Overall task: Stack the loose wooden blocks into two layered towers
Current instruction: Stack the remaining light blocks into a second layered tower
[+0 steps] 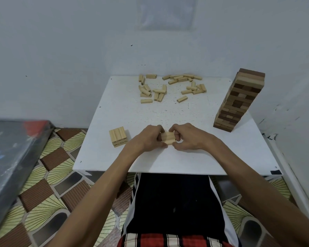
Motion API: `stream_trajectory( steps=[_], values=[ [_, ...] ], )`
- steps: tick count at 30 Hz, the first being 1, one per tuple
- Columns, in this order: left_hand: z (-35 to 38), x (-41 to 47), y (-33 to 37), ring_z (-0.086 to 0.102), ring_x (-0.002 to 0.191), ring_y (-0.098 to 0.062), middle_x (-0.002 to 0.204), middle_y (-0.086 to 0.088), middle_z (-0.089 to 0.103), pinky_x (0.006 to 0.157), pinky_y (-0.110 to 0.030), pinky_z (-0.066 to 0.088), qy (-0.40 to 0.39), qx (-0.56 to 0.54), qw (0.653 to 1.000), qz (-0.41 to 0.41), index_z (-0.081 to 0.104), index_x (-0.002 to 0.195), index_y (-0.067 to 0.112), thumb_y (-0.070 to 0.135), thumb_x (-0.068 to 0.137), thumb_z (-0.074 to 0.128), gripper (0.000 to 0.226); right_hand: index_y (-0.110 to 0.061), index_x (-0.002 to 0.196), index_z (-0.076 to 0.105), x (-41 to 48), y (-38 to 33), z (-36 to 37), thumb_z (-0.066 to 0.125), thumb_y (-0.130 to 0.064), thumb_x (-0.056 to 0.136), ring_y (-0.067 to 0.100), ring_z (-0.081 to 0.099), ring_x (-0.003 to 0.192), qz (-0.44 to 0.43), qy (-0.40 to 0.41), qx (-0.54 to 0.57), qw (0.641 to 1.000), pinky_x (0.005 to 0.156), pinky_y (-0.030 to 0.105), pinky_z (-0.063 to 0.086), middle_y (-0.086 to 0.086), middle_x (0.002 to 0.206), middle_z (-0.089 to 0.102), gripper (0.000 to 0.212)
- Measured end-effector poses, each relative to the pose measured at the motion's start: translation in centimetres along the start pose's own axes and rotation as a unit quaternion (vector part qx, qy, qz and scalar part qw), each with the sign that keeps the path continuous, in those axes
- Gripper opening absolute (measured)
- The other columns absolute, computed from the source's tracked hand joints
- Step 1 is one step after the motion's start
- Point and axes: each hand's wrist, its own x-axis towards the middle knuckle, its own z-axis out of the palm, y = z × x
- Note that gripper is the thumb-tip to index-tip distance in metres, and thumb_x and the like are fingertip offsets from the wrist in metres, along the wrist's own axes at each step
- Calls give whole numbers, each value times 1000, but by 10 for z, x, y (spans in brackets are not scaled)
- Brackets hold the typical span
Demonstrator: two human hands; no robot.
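Left hand [148,138] and right hand [185,138] pinch a row of pale rectangular wooden blocks [168,138], long axes pointing 3–9 o'clock.

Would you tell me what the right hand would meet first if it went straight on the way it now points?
The right hand points leftward and grips the block bundle; it would probably press that into the left hand at the other end. The short stack lies farther left.
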Motion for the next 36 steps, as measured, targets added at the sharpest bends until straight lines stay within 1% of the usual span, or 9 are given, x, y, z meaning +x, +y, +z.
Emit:
stream_trajectory(
  steps=[3, 8, 12, 15, 20, 24, 26, 31, 36],
  values=[
    [0, 0, 0, 59, 91, -21, 104, -6, 66, 79, -32, 49, -2, 4, 1000, -4, 56, 128, 10, 31, 87, 80, 52, -19, 133, 54, 0, 2, -1, 72, -28, 89, 2, 50, 86, -1, -3, 14, 1000, 79, 27, 47, -10, 94, 62, 48],
    [2, 0, 3, 61, 92, -24, 106, -8, 63, 84, -41, 54, -4, 11, 1000, -16, 55, 128, 8, 31, 89, 77, 50, -20, 132, 55, 1, 4, 1, 72, -29, 88, 3, 52, 85, 1, -3, 23, 1000, 79, 29, 49, -12, 93, 62, 48],
    [2, -1, 2, 60, 91, -24, 105, -8, 64, 83, -38, 53, -4, 18, 1000, -11, 55, 130, 7, 32, 91, 76, 51, -21, 131, 56, 2, 4, -1, 73, -29, 86, 2, 52, 85, 1, -7, 16, 1000, 81, 31, 51, -10, 92, 64, 49],
    [-1, -3, 1, 56, 87, -20, 96, -2, 60, 77, -31, 46, 19, 47, 999, 14, 60, 132, 9, 36, 88, 78, 54, -24, 126, 59, 3, 1, -1, 75, -36, 79, 4, 53, 82, -9, 15, -6, 1000, 78, 36, 53, -12, 89, 62, 50],
    [-6, -5, -4, 50, 90, -18, 117, -6, 53, 83, -29, 43, 44, 53, 997, 33, 65, 133, 15, 39, 82, 82, 59, -25, 123, 59, 5, -1, 4, 72, -50, 76, 11, 48, 96, -37, 54, -69, 995, 82, 31, 47, -11, 107, 47, 56],
    [-4, -1, -4, 54, 87, -17, 98, 0, 60, 77, -26, 41, 22, 46, 999, 16, 64, 131, 11, 34, 85, 81, 54, -23, 122, 59, 4, -2, 4, 77, -39, 79, 7, 50, 85, -20, 35, -26, 999, 73, 27, 45, -11, 100, 55, 49],
    [-3, 0, -3, 57, 87, -18, 96, 1, 62, 77, -28, 46, 12, 35, 999, 4, 62, 131, 10, 32, 85, 82, 54, -22, 124, 59, 5, -1, 4, 77, -36, 80, 4, 51, 81, -13, 27, -7, 1000, 72, 26, 47, -12, 97, 56, 50],
    [-5, 1, -4, 60, 91, -20, 100, 0, 63, 84, -35, 52, -3, 26, 1000, -2, 58, 129, 10, 31, 86, 81, 52, -23, 127, 55, 5, -2, 3, 75, -38, 82, 5, 51, 83, -2, 5, -8, 1000, 75, 31, 50, -12, 96, 56, 53],
    [-4, 2, -5, 58, 91, -20, 102, -1, 63, 84, -34, 51, 12, 29, 1000, -1, 62, 129, 10, 32, 85, 82, 53, -25, 115, 58, 5, -5, 2, 77, -38, 76, 9, 53, 80, 6, 11, -9, 1000, 75, 42, 55, -9, 94, 58, 45]
  ],
)
